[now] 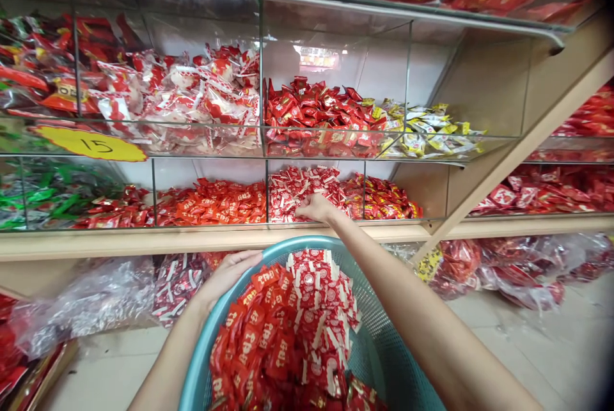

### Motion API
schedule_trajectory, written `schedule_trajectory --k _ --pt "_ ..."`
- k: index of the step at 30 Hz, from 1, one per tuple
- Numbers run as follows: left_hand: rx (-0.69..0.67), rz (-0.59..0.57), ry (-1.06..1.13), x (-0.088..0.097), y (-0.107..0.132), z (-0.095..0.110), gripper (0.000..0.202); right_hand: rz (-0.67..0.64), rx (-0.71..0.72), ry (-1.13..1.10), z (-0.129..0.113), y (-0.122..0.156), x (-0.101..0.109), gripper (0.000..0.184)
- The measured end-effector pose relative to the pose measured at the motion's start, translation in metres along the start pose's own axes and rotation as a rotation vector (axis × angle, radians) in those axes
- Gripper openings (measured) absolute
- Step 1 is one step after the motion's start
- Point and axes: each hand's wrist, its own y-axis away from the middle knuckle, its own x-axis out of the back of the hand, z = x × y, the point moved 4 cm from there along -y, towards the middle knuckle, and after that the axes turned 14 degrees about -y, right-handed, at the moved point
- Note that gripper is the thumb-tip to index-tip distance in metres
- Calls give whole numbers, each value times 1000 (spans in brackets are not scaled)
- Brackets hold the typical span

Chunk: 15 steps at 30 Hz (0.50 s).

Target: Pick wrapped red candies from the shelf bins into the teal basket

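My left hand (236, 272) grips the far left rim of a teal plastic basket (288, 246), its fingers over the edge. Inside the basket lie red wrapped candies with gold lettering (249, 341) on the left and red-and-white wrapped candies (323, 302) on the right. Darker red wrapped candies (359, 394) show at the bottom. Reaching past the basket, my right hand (315, 208) is at the lower shelf compartment of red-and-white candies (304, 182). Its fingers are curled closed; whatever they hold is hidden.
Clear dividers split the shelves into candy compartments. A yellow price tag reading 15 (91, 144) hangs at the left. The wooden shelf edge (119, 243) runs just beyond the basket. Plastic bags of candy (503, 264) lie below, on the tiled floor (480, 321).
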Motion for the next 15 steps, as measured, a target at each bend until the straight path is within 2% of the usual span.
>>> schedule_trajectory --k 3,7,9,11,13,15 --pt "14 5 -2 1 1 -1 33 -4 5 -110 -6 7 6 18" --pt "31 20 -3 3 2 -2 34 33 59 -348 -21 34 28 22" --pt "34 18 0 2 3 -2 35 41 145 -502 -30 58 42 27" --pt "31 12 5 2 4 -2 35 9 233 -549 -35 89 51 30" --pt "26 6 11 1 4 -2 35 -80 259 -518 -32 123 50 29" --pt "23 3 12 0 4 -2 34 -224 207 -471 -18 158 37 26"
